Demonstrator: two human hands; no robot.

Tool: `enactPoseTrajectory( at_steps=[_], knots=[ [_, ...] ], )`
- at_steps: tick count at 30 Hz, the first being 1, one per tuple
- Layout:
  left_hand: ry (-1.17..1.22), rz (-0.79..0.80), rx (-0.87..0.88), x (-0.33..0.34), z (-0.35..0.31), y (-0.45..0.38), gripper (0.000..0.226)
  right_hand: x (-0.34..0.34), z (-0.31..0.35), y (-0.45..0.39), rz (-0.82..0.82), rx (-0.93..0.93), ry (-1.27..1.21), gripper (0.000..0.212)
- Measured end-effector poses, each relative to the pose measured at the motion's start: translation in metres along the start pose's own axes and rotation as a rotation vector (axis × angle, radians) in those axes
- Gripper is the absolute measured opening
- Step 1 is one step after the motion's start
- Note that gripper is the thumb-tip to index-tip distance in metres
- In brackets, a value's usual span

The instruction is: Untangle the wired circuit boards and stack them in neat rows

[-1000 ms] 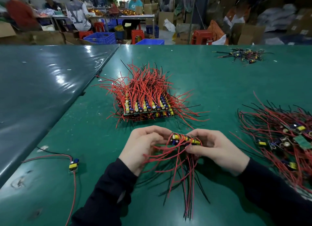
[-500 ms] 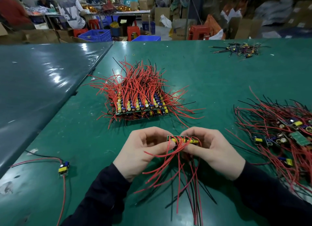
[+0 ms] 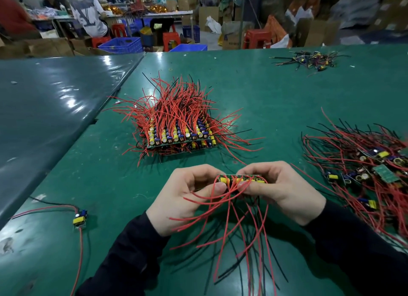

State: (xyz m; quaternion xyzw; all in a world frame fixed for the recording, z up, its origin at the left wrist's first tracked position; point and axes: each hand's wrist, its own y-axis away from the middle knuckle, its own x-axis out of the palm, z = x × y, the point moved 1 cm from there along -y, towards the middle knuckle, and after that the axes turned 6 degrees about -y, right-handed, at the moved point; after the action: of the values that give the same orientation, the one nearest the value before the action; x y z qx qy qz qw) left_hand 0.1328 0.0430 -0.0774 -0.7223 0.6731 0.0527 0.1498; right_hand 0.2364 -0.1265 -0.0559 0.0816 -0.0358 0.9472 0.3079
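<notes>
Between my hands is a short row of small circuit boards with yellow parts, held edge-up just above the green table. My left hand pinches its left end and my right hand grips its right end. Their red and black wires hang toward me. Behind them stands the neat stack of boards in rows, its red wires fanning up and out. A tangled heap of wired boards lies at the right.
A single wired board lies at the near left. A small tangle of dark wires and parts sits at the far right. A second, darker table adjoins on the left. People, stools and crates stand beyond the far edge.
The held boards have been squared into a flatter, straighter row between my fingers. The view has tilted slightly; the stack and heap have not moved.
</notes>
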Motion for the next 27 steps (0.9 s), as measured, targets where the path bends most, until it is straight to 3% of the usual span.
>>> enactPoseTrajectory(
  at_steps=[5,10,12,14,19,23,27],
  knots=[
    [0.027,0.037,0.003,-0.002,-0.001,0.001,0.02,0.003,-0.003,0.001,0.02,0.061,-0.128,0.014],
    [0.386,-0.002,0.03,0.006,-0.013,0.003,0.015,0.005,-0.003,0.002,0.05,0.111,-0.355,0.012],
    [0.425,-0.046,0.005,0.007,-0.018,0.003,0.015,0.005,0.0,0.003,0.086,0.107,-0.316,0.012],
    [0.438,-0.141,-0.059,0.005,-0.018,0.001,0.013,0.003,0.003,0.003,0.062,0.078,-0.187,0.009],
    [0.367,-0.306,-0.164,-0.002,-0.014,-0.001,0.045,-0.009,0.006,0.002,-0.042,0.032,0.322,0.01],
    [0.268,-0.473,-0.04,-0.007,-0.018,0.0,0.028,-0.018,0.002,0.003,-0.102,-0.059,0.892,0.008],
    [0.37,-0.795,0.076,-0.026,-0.023,0.005,0.023,-0.018,0.003,0.004,-0.144,-0.1,1.087,0.014]
  ],
)
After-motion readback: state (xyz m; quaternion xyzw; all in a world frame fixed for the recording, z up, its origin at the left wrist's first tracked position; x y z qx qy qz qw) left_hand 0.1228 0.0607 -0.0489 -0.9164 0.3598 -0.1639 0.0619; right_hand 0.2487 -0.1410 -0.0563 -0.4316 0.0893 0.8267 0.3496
